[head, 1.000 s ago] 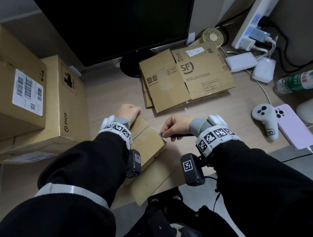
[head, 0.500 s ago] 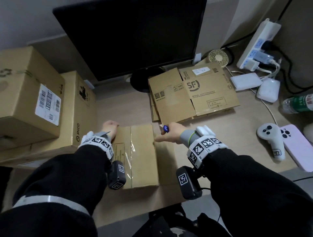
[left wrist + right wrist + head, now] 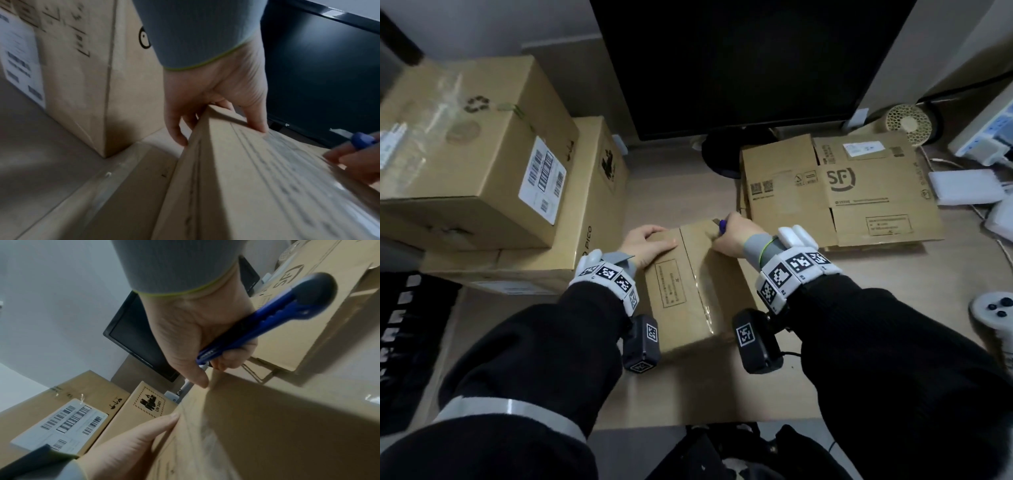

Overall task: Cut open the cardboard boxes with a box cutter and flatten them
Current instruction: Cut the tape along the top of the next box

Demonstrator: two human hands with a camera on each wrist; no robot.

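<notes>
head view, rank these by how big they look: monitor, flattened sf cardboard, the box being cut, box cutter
1. monitor, though the frame edge cuts it off
2. flattened SF cardboard
3. box being cut, partly covered
4. box cutter, mostly hidden in the right hand

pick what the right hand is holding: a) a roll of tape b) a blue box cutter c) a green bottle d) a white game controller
B: the right hand grips a blue box cutter, with its tip at the far edge of the taped box, which the left hand holds at its far left corner.
</notes>
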